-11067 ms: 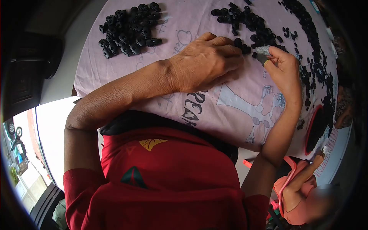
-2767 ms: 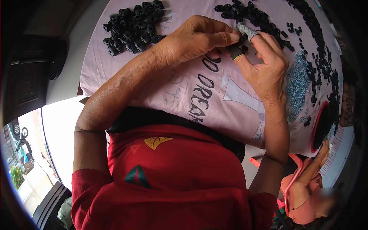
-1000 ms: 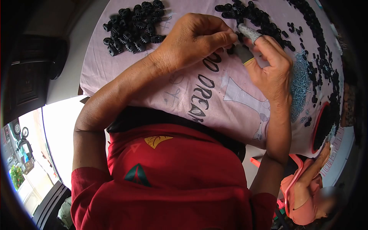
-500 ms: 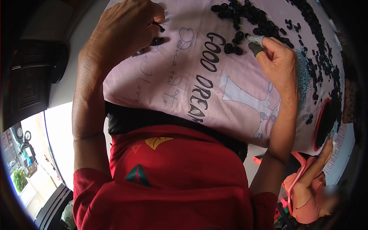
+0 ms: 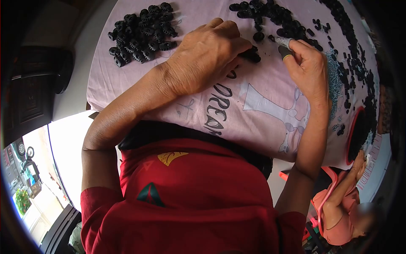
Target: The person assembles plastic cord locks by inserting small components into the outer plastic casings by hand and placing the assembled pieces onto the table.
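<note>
My left hand (image 5: 207, 55) is over the middle of the pink printed cloth (image 5: 262, 131), its fingers curled down at a few small black parts (image 5: 253, 55); its fingertips are partly hidden. To its left lies a pile of ridged black pieces (image 5: 144, 34). My right hand (image 5: 306, 63) wears a grey wrap on one finger and a dark cover with a yellow edge on the thumb. Its fingertips are pinched, with a small black part (image 5: 271, 38) at the tip of the grey wrap. Behind it spreads a heap of black parts (image 5: 281, 17).
At the right are a strip of small bluish pieces (image 5: 335, 84), a long band of black parts (image 5: 342, 21) and a red-rimmed container (image 5: 349, 144). Another person (image 5: 340, 211) sits at the lower right, one hand by the table edge.
My left hand has moved from the ridged pile at the left back to the small black parts in the middle. My right hand has stayed nearly in place.
</note>
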Tool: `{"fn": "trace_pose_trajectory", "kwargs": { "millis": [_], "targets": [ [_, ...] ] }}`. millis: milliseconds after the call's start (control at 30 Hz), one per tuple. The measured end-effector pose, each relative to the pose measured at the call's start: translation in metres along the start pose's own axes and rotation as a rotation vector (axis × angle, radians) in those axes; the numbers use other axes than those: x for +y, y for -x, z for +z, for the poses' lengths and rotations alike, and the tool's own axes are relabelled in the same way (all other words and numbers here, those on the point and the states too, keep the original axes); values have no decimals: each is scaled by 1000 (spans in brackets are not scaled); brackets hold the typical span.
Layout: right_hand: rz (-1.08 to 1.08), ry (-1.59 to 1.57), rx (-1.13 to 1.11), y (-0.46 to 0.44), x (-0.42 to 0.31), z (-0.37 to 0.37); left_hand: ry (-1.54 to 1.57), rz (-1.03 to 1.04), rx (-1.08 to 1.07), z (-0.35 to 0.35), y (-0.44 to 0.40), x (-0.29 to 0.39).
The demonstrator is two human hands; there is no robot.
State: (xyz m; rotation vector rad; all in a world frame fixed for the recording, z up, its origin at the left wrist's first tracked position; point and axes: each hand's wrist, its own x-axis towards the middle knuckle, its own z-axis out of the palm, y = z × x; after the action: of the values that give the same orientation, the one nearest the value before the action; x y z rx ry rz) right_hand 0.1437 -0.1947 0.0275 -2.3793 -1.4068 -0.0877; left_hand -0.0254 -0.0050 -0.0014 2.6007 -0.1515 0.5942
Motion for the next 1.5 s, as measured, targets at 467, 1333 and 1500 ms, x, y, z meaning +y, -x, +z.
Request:
{"fn": "trace_pose_trajectory", "kwargs": {
  "millis": [467, 1333, 1500],
  "targets": [
    [-81, -198, -4, 0, -2, 3, 214, -70, 22, 9, 1, -7],
    [181, -340, -227, 18, 40, -28, 235, -170, 17, 13, 2, -10],
    [-15, -151, -231, 16, 14, -25, 240, -152, -35, 10, 1, -13]
  ]
}}
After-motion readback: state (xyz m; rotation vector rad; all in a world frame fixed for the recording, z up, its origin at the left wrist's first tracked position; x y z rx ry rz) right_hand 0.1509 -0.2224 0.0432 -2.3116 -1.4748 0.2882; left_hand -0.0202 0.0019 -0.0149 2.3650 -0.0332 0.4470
